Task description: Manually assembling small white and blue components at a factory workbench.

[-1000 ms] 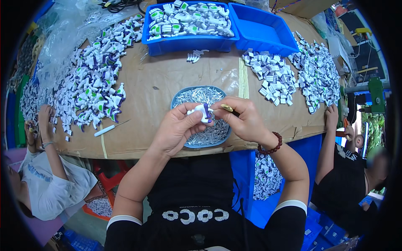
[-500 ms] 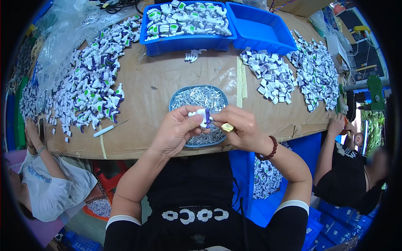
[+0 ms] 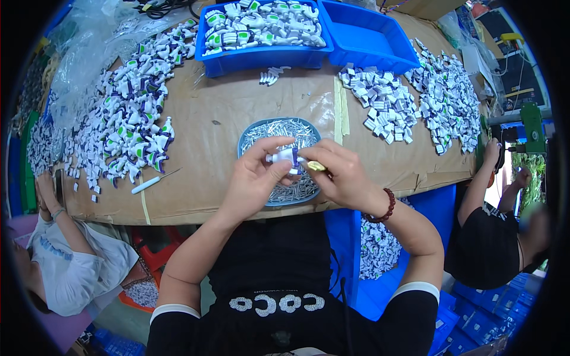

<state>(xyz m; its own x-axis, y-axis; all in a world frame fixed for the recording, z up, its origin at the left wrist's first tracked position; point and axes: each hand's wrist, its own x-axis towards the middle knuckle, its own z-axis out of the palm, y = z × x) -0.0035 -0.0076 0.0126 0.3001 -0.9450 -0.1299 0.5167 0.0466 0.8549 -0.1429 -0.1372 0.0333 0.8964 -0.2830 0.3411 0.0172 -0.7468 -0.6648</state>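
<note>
Above a grey-blue bowl [image 3: 245, 137] of loose silvery metal pins, my two hands meet. My left hand [image 3: 252, 178] pinches a small white-and-purple plastic toy part [image 3: 287, 155] between thumb and fingers. At that part's right end, the fingertips of my right hand [image 3: 341, 175] are closed together; whatever sits between them is too small and hidden to name. A small pale yellow piece [image 3: 316, 166] shows against my right fingers, and I cannot tell whether it is a wrap or a held item.
White, purple and green toy parts [image 3: 133, 113] are heaped left, beside a white-handled pick [image 3: 147, 184]. A full blue bin [image 3: 261, 58] and another blue bin [image 3: 371, 38] stand behind. Small white pieces [image 3: 386, 110] lie right. Co-workers sit at left [image 3: 77, 261] and right [image 3: 487, 243].
The toy part has turned a little in my fingers, and my left index finger has lifted over it. My right hand has shifted slightly left. The right co-worker's arms have moved.
</note>
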